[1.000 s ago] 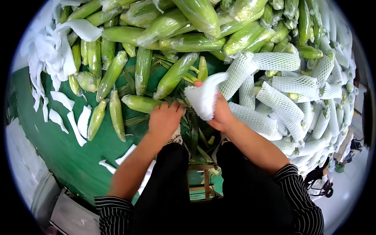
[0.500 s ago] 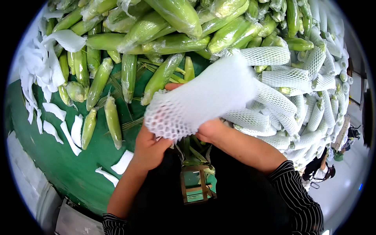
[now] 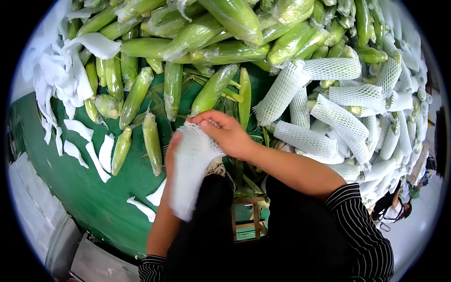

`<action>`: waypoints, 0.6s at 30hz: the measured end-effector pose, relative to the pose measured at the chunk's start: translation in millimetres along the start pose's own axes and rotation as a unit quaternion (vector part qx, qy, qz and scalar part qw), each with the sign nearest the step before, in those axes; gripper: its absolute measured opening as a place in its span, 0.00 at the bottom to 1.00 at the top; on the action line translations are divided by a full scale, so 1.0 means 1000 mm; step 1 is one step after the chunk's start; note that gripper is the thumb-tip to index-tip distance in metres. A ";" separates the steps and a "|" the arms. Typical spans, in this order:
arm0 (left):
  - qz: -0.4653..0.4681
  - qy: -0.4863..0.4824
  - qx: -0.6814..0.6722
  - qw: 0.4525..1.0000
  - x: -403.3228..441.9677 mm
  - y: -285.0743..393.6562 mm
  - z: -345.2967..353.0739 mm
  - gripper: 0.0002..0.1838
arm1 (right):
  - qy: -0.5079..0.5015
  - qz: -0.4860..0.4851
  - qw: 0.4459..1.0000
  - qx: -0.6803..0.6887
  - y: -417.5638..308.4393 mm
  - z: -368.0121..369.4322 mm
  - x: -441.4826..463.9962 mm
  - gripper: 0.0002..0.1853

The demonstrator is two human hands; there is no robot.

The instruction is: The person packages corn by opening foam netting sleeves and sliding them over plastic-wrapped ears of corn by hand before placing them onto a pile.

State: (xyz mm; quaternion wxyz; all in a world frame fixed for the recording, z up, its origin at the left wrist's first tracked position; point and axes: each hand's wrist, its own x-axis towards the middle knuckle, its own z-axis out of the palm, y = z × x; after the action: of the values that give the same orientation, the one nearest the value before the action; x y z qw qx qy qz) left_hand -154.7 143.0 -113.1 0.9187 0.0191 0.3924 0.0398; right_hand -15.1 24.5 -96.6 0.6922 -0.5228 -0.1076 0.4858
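A white foam net sleeve point(image 3: 190, 164) hangs between my hands in front of my lap, its lower end pointing down. My left hand point(image 3: 173, 150) is closed on its left side, with much of the hand hidden behind the foam. At the sleeve's upper end, my right hand point(image 3: 225, 134) grips the mesh with curled fingers. Just above my hands lies a plastic-wrapped corn cob point(image 3: 213, 89). A narrow green cob point(image 3: 244, 98) is to its right. Whether anything is inside the sleeve cannot be made out.
Wrapped corn point(image 3: 197, 40) is heaped at the back. Net-covered cobs point(image 3: 338, 117) are piled on the right. Loose white foam sleeves point(image 3: 61, 70) hang at the left, and foam pieces point(image 3: 96, 162) lie on the green floor point(image 3: 94, 202). A person point(image 3: 393, 209) is at the far right.
The foam sleeve has swung from stretching up and right to hanging down. My right hand has moved up to its top end. The cob near my left hand one second ago no longer shows there.
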 end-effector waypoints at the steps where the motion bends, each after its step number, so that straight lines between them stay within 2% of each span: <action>1: 0.112 0.121 0.247 0.955 -0.007 -0.010 0.016 0.21 | 0.011 0.011 1.000 0.000 0.001 -0.006 -0.002 0.12; 3: 0.184 0.091 0.352 0.913 0.008 -0.026 0.019 0.19 | 0.040 0.038 0.998 0.000 0.011 -0.021 -0.010 0.12; 4: 0.190 0.095 0.337 0.917 0.013 -0.029 0.026 0.19 | 0.056 0.062 0.996 -0.013 0.029 -0.028 -0.008 0.12; 7: 0.187 0.133 0.287 0.930 0.056 -0.024 -0.003 0.15 | 0.088 0.051 0.994 0.036 0.064 -0.046 0.011 0.12; 8: 0.166 0.113 0.281 0.939 0.062 -0.017 -0.012 0.16 | 0.089 0.043 0.992 -0.073 0.063 -0.045 0.017 0.12; 10: 0.222 0.032 0.406 0.886 0.062 -0.015 -0.026 0.17 | 0.096 0.051 0.992 -0.060 0.063 -0.038 0.012 0.13; 11: 0.190 0.067 0.341 0.918 0.063 -0.014 -0.032 0.17 | 0.092 0.048 0.993 -0.058 0.060 -0.038 0.018 0.14; 12: 0.162 0.106 0.269 0.943 0.054 -0.012 -0.002 0.18 | 0.089 0.040 0.994 -0.050 0.063 -0.038 0.019 0.13; 15: 0.208 0.085 0.236 0.945 0.026 -0.018 0.037 0.17 | 0.129 0.049 0.989 0.045 0.032 -0.020 0.002 0.13; 16: 0.229 0.070 0.286 0.928 0.019 -0.017 0.030 0.16 | 0.132 0.043 0.990 0.033 0.019 -0.015 -0.006 0.12; 18: 0.249 0.061 0.293 0.921 0.007 -0.017 0.037 0.16 | 0.128 0.043 0.991 0.019 -0.005 -0.008 -0.011 0.12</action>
State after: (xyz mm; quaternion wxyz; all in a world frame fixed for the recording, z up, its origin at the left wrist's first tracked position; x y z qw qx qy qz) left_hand -122.6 126.5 -94.0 0.8068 0.3824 0.4240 0.1518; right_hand -12.6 10.9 -92.4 0.6886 -0.5716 0.0133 0.4460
